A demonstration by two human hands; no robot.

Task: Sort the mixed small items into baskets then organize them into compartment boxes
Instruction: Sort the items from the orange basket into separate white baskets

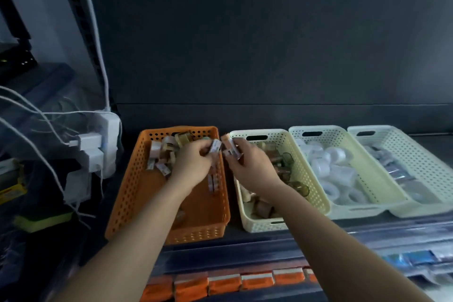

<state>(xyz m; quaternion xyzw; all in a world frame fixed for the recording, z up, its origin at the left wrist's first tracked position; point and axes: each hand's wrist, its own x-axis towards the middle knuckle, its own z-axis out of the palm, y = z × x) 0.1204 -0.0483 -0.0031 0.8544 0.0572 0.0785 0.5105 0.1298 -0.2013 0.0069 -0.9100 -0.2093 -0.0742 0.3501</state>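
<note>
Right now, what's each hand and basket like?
left hand, gripping small packets.
right hand, gripping more of them.
orange basket, partly filled at the far end.
cream basket, holds brown pieces.
third basket, full of white rolls.
fourth basket, holds greyish items, blurred.

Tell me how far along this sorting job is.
Looks done: three pale baskets each hold one kind: brown pieces, white rings, clear items. In hand: the left hand and right hand both pinch small labelled packets above the orange basket, which holds a mixed pile. Left: probably most boxing; the compartment box in front shows a row of orange packets.
</note>
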